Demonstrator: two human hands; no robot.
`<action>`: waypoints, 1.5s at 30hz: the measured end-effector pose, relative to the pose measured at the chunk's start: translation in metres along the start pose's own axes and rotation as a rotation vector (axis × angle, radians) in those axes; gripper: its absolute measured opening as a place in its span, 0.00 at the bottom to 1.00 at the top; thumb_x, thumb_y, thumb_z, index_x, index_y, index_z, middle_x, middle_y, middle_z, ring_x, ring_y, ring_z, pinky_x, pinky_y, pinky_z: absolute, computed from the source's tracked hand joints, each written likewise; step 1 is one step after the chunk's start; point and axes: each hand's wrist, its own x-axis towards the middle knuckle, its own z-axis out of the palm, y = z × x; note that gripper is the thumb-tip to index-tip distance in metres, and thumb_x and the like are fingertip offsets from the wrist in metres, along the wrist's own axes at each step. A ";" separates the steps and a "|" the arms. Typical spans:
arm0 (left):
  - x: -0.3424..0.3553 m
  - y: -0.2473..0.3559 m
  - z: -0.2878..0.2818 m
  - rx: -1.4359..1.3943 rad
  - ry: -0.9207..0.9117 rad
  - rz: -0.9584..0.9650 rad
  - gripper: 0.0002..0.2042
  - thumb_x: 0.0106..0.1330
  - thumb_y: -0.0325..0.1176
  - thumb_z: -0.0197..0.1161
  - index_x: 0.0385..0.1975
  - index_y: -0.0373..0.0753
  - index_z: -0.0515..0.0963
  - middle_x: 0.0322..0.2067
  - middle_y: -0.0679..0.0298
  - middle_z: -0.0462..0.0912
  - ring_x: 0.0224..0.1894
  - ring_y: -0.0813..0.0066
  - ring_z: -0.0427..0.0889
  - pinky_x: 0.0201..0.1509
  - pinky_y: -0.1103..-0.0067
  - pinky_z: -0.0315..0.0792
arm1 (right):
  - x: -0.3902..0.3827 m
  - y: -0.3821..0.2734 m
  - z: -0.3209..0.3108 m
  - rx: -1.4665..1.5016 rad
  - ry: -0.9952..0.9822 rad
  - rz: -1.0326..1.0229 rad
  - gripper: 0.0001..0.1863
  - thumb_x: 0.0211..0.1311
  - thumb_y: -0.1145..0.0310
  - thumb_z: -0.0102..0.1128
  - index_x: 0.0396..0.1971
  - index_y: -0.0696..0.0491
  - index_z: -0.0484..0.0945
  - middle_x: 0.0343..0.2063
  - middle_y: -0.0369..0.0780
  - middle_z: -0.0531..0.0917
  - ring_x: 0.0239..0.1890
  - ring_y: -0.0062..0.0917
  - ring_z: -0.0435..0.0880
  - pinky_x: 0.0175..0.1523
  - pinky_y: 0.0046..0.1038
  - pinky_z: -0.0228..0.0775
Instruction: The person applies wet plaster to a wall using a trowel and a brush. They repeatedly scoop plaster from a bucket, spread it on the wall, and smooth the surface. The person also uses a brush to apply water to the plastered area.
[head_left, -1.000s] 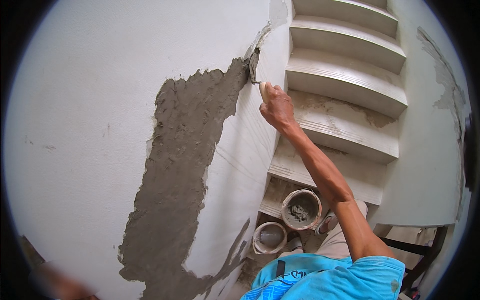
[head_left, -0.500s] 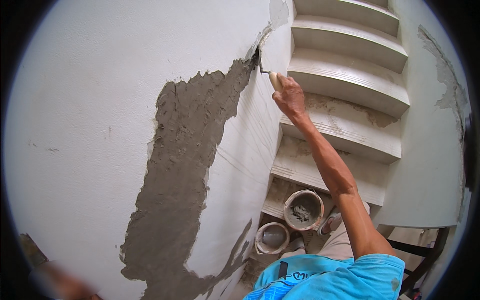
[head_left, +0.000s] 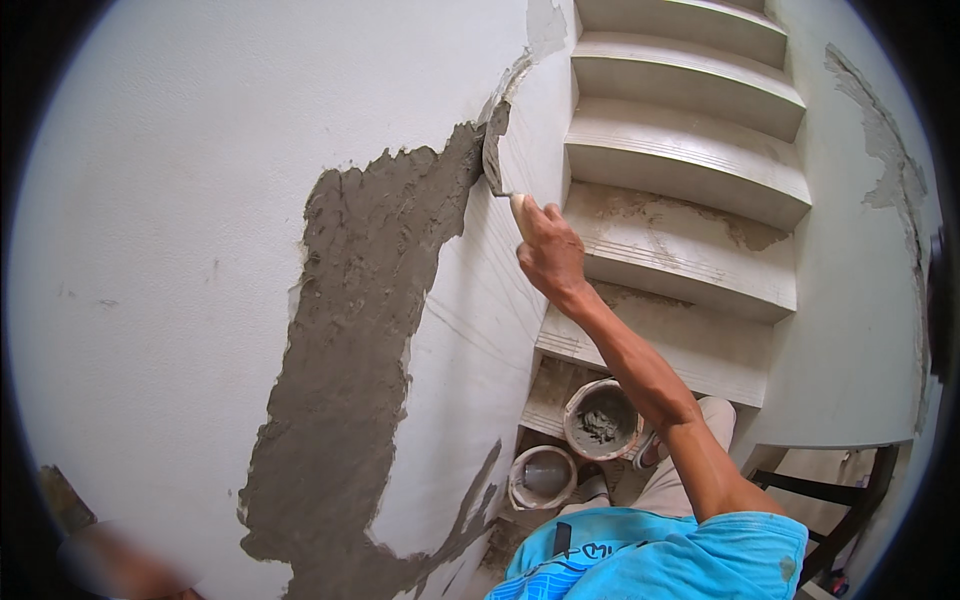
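Note:
My right hand (head_left: pixel 551 250) is closed round the pale handle of a trowel (head_left: pixel 491 165). Its blade lies against the wall at the top right end of a long patch of wet grey mortar (head_left: pixel 345 300), and mortar shows along the blade. Just above runs a crack (head_left: pixel 515 75) with rough, broken plaster edges. At the lower left rim is a blurred skin-coloured shape, seemingly my left hand (head_left: pixel 130 565); its fingers cannot be made out. Close above it shows part of a dark, flat piece (head_left: pixel 66 498), its kind unclear.
Pale stairs (head_left: pixel 690 130) rise to the right of the wall. By my feet stand a bucket with mortar (head_left: pixel 572 440) and a second bucket with greyish contents (head_left: pixel 515 490). A dark chair-like frame (head_left: pixel 875 500) is at the lower right. The right wall (head_left: pixel 860 300) has a cracked strip.
My right hand has drawn the trowel down and slightly left along the wall. Fresh mortar now covers the dark gap at the patch's upper end. The left-side blur is unchanged.

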 end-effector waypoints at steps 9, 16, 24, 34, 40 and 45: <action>-0.004 -0.022 0.002 -0.291 -0.129 -0.285 0.16 0.73 0.39 0.59 0.51 0.33 0.80 0.47 0.58 0.85 0.41 0.72 0.85 0.47 0.75 0.81 | -0.081 0.066 -0.008 0.762 0.042 0.288 0.39 0.41 0.74 0.57 0.63 0.58 0.73 0.44 0.42 0.81 0.35 0.21 0.79 0.36 0.23 0.75; -0.023 -0.059 0.007 -0.516 -0.047 -0.219 0.14 0.72 0.36 0.62 0.37 0.28 0.84 0.40 0.57 0.87 0.32 0.76 0.82 0.35 0.79 0.78 | -0.159 0.129 -0.042 0.840 -0.080 0.510 0.32 0.48 0.75 0.53 0.59 0.57 0.77 0.33 0.37 0.81 0.27 0.16 0.77 0.29 0.19 0.72; -0.124 0.125 -0.119 -1.086 -1.008 -0.345 0.24 0.71 0.43 0.51 0.42 0.21 0.77 0.45 0.50 0.82 0.41 0.62 0.80 0.53 0.70 0.73 | -0.258 0.185 -0.053 0.830 -0.093 0.700 0.30 0.47 0.73 0.52 0.56 0.58 0.78 0.30 0.35 0.80 0.22 0.14 0.74 0.22 0.18 0.69; -0.418 0.310 -0.203 -0.954 -2.210 -0.563 0.08 0.63 0.33 0.65 0.32 0.34 0.80 0.19 0.67 0.72 0.23 0.78 0.67 0.28 0.75 0.64 | -0.281 0.216 -0.069 0.841 -0.341 0.832 0.32 0.44 0.74 0.57 0.57 0.59 0.77 0.33 0.36 0.81 0.28 0.15 0.77 0.30 0.18 0.69; -0.581 0.321 -0.244 -0.607 -2.476 -0.967 0.06 0.63 0.34 0.64 0.30 0.40 0.84 0.17 0.68 0.76 0.18 0.79 0.73 0.19 0.77 0.65 | -0.302 0.240 -0.068 0.744 -0.415 0.884 0.34 0.42 0.65 0.63 0.55 0.61 0.75 0.27 0.37 0.78 0.21 0.17 0.74 0.23 0.19 0.67; -0.638 0.346 -0.260 -0.327 -2.635 -0.979 0.09 0.64 0.38 0.63 0.31 0.42 0.85 0.18 0.70 0.78 0.18 0.81 0.74 0.19 0.78 0.67 | -0.321 0.262 -0.072 0.759 -0.386 0.916 0.38 0.41 0.60 0.66 0.56 0.62 0.73 0.27 0.37 0.78 0.20 0.17 0.73 0.22 0.19 0.65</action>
